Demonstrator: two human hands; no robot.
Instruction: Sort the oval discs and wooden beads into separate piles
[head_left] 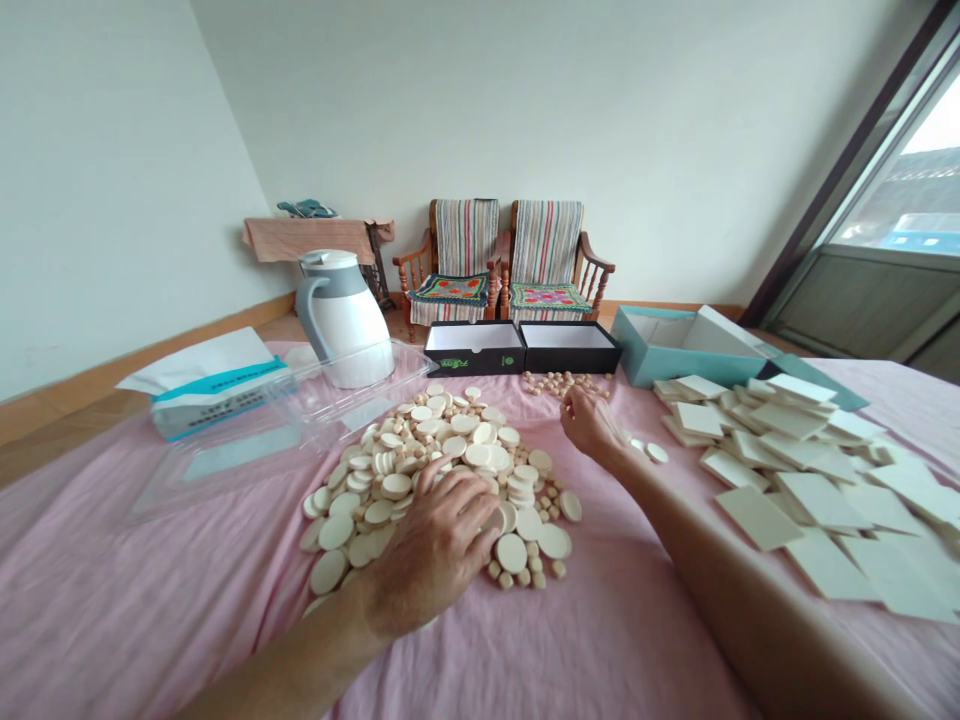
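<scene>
Pale round wooden discs [328, 572] lie in a broad heap on the pink cloth, with small wooden beads [523, 578] mixed in and along its right side. My left hand [442, 525] rests palm down on the front of this heap, fingers stretched and slightly apart, touching the discs. Farther back, my right hand [590, 422] is closed, its fingertips together at the edge of a smaller group of wooden beads [555, 382]. Whatever its fingers hold, if anything, is hidden. A few loose discs [657, 453] lie just right of that hand.
Square wooden tiles [821, 500] are piled at the right. Two black boxes [480, 360] [570, 358] and a light-blue box [652, 350] stand behind. At the left are a clear plastic container [225, 470], a tissue pack [217, 395] and a white-grey jug [352, 330].
</scene>
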